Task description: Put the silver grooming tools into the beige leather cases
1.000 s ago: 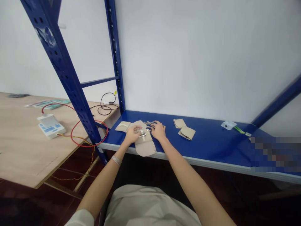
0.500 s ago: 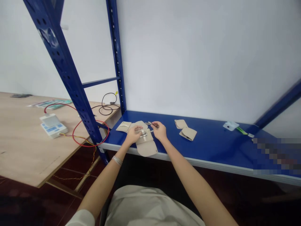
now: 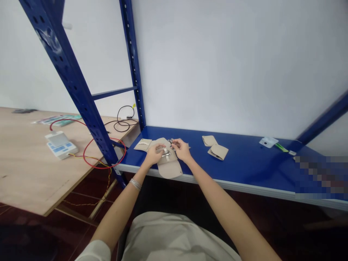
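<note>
— Beige pouch (image 3: 169,166), is it lying open in the head view?
— Yes, it is lying unfolded at the front edge of the blue shelf (image 3: 244,170), right under both hands. Its rounded flap is hanging over the rim.
— What is the left hand (image 3: 154,153) doing?
— It is resting on the pouch's upper part, fingertips curling beside a white strap (image 3: 164,151). Whether its grip is closing on the strap or only pressing, I cannot tell.
— And the right hand (image 3: 181,149)?
— Its grip is pinching together on a small metal tool (image 3: 172,141), holding it just above the pouch's far edge, close to the left fingertips.
— Anything lying around the grip?
— A flat beige case (image 3: 143,144) is sitting just left of the left hand. Two folded pouches (image 3: 218,152) are lying to the right of the right hand, apart from it. Farther left, a wooden bench (image 3: 24,174) is carrying a white device (image 3: 61,144) and a red cable (image 3: 94,166).
</note>
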The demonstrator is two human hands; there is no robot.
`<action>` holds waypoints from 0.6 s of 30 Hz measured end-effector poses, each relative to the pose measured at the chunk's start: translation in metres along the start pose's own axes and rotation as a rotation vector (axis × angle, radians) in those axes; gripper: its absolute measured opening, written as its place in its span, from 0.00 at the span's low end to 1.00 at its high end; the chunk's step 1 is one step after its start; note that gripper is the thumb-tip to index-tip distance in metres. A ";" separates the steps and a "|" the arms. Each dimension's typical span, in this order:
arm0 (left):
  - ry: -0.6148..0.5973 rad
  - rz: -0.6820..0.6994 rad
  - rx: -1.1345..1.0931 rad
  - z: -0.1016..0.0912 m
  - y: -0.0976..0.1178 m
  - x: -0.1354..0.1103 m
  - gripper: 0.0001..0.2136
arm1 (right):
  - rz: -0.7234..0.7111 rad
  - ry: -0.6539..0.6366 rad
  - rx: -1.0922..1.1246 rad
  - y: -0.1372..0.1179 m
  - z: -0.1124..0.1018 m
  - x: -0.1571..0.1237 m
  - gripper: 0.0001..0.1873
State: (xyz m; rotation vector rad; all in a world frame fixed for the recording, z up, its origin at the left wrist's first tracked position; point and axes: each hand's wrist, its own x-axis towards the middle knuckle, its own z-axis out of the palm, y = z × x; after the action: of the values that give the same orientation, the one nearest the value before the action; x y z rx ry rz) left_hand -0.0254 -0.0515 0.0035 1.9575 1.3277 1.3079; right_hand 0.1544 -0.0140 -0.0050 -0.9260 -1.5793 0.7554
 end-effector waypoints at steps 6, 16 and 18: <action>0.007 -0.005 0.015 0.000 0.002 0.000 0.12 | 0.012 0.022 0.035 0.000 0.000 -0.001 0.09; 0.004 0.003 0.043 -0.001 0.006 -0.001 0.12 | 0.013 -0.008 -0.019 0.002 0.001 0.000 0.06; 0.002 0.005 0.052 -0.001 0.007 0.000 0.12 | -0.004 -0.028 -0.042 0.001 0.001 0.000 0.05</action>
State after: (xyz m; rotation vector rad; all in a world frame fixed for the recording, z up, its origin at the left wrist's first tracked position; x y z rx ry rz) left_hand -0.0230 -0.0550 0.0087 1.9953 1.3715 1.2905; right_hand 0.1540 -0.0136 -0.0062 -0.9461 -1.6267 0.7378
